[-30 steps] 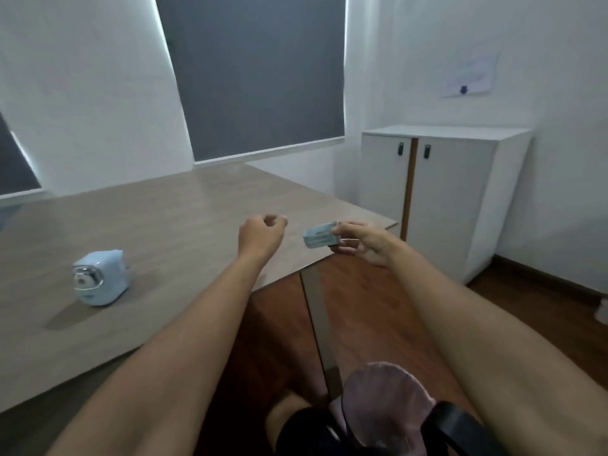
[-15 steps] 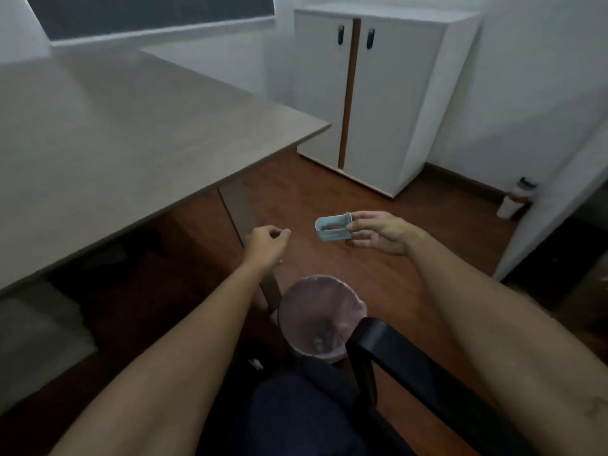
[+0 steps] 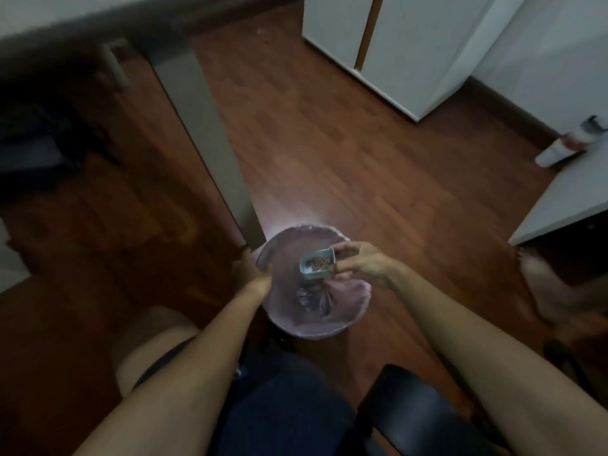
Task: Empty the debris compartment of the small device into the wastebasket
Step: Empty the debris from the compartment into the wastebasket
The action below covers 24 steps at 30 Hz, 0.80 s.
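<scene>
Over the mouth of the wastebasket [image 3: 283, 327], in the head view, the right hand [image 3: 363, 266] holds the small blue debris compartment [image 3: 317, 264], its grip clamped on the tray's right end with fingertips [image 3: 342, 250] over the top edge. The tray faces open side up, and brown shavings [image 3: 320, 260] lie inside it. The left hand [image 3: 251, 274] is closed on the basket's near-left rim, apparently steadying it beside the desk leg [image 3: 210, 133]. The tipping step seems to be just at hand, with the contents not yet poured. The next move likely calls for rolling the right wrist so the tray's open side faces down, keeping it inside the rim so shavings miss the wooden floor [image 3: 378, 166].
</scene>
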Motion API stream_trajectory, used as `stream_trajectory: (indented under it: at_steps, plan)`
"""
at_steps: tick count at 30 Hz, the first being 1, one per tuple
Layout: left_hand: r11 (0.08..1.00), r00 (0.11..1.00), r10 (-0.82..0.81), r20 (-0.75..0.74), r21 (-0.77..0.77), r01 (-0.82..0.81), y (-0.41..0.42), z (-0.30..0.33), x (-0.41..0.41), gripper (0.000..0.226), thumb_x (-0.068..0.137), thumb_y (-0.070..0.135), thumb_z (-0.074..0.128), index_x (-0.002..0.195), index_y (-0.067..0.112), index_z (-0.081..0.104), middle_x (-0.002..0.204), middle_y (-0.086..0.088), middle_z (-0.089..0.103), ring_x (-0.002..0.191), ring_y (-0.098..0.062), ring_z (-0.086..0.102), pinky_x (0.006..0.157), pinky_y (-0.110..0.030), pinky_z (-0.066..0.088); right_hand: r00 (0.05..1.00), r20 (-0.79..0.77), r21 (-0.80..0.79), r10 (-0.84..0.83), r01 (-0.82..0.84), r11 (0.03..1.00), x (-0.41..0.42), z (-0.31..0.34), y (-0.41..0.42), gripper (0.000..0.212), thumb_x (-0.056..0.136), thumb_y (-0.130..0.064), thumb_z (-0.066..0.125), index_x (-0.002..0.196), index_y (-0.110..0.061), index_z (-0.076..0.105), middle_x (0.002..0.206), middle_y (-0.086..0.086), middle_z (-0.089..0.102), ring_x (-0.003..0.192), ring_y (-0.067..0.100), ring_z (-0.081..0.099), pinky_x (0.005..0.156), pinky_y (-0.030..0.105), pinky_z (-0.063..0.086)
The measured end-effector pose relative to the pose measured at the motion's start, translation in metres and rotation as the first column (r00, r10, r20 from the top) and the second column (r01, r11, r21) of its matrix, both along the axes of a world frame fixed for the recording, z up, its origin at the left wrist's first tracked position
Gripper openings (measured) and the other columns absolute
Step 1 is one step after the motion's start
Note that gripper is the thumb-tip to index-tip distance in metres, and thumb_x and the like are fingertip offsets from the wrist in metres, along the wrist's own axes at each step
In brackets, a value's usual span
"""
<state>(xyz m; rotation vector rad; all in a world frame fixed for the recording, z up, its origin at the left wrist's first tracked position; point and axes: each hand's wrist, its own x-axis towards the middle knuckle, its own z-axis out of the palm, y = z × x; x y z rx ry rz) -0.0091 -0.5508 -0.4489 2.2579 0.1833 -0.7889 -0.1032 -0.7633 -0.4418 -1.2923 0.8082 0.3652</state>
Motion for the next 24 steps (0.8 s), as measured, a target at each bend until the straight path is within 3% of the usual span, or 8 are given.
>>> stream_trajectory:
  at_steps: [3,6,9,12,16,18,21,24]
  plan:
    - [0.995,0.995,0.092,-0.038,-0.023,-0.093,0.003,-0.026,0.001,0.061,0.095,0.022,0.053,0.150,0.015,0.029,0.152,-0.020,0.036,0.137,-0.038,0.040,0.110,-0.044,0.037,0.991,-0.100,-0.128,0.086,-0.098,0.987,-0.003,-0.035,0.004,0.041,0.075,0.016,0.071,0.109,-0.003,0.061,0.094,0.009,0.064,0.081,0.023,0.066,0.065,0.033,0.060]
    - [0.988,0.993,0.112,-0.038,-0.100,-0.115,0.003,-0.043,0.004,0.048,0.097,0.014,0.049,0.144,0.006,0.040,0.148,-0.017,0.044,0.135,-0.035,0.043,0.107,-0.041,0.036,0.969,-0.194,-0.227,0.155,-0.198,0.954,-0.003,-0.061,0.010,0.039,0.070,0.010,0.079,0.101,-0.007,0.061,0.088,0.007,0.064,0.070,0.020,0.064,0.056,0.029,0.059]
    - [0.991,0.995,0.092,-0.043,-0.095,-0.096,0.000,-0.054,0.003,0.036,0.097,0.008,0.045,0.131,0.001,0.052,0.135,-0.022,0.056,0.123,-0.037,0.053,0.090,-0.035,0.039,0.939,-0.277,-0.311,0.203,-0.288,0.906,0.004,-0.076,0.015,0.042,0.067,-0.003,0.085,0.102,-0.008,0.063,0.094,0.011,0.070,0.081,0.027,0.070,0.073,0.041,0.061]
    - [0.986,0.991,0.126,-0.037,-0.103,-0.130,-0.003,-0.062,-0.001,0.030,0.095,0.005,0.044,0.122,0.002,0.058,0.125,-0.023,0.062,0.114,-0.038,0.058,0.087,-0.037,0.042,0.887,-0.348,-0.412,0.303,-0.435,0.801,0.014,-0.081,0.018,0.045,0.065,-0.021,0.086,0.103,-0.003,0.073,0.096,0.017,0.076,0.089,0.033,0.073,0.080,0.050,0.059]
    - [0.983,0.989,0.148,-0.018,-0.108,-0.149,-0.005,-0.063,-0.003,0.032,0.096,0.005,0.042,0.123,0.005,0.059,0.126,-0.021,0.063,0.115,-0.037,0.059,0.086,-0.036,0.042,0.846,-0.418,-0.509,0.332,-0.521,0.685,0.027,-0.083,0.023,0.042,0.068,-0.038,0.083,0.085,-0.002,0.071,0.077,0.008,0.069,0.074,0.022,0.067,0.068,0.033,0.053]
    - [0.983,0.989,0.148,-0.013,-0.110,-0.148,-0.004,-0.066,-0.002,0.033,0.096,0.004,0.041,0.123,0.005,0.059,0.128,-0.021,0.062,0.116,-0.037,0.058,0.084,-0.033,0.040,0.823,-0.445,-0.543,0.353,-0.561,0.624,0.031,-0.083,0.028,0.046,0.073,-0.044,0.077,0.091,-0.002,0.074,0.080,0.007,0.068,0.080,0.023,0.066,0.068,0.029,0.046]
    - [0.986,0.991,0.137,0.004,-0.096,-0.136,-0.002,-0.069,-0.001,0.036,0.094,0.003,0.040,0.123,0.007,0.060,0.130,-0.022,0.060,0.118,-0.038,0.057,0.089,-0.036,0.042,0.794,-0.487,-0.581,0.363,-0.606,0.544,0.036,-0.089,0.036,0.063,0.073,-0.056,0.070,0.102,0.000,0.073,0.096,0.018,0.073,0.096,0.033,0.068,0.078,0.034,0.052]
    - [0.990,0.993,0.120,0.007,-0.075,-0.119,-0.002,-0.070,0.000,0.039,0.094,0.001,0.038,0.125,0.009,0.059,0.131,-0.020,0.060,0.119,-0.038,0.057,0.091,-0.037,0.043,0.785,-0.493,-0.614,0.376,-0.620,0.489,0.041,-0.091,0.042,0.075,0.062,-0.065,0.066,0.105,-0.005,0.073,0.101,0.016,0.074,0.094,0.032,0.068,0.082,0.036,0.056]
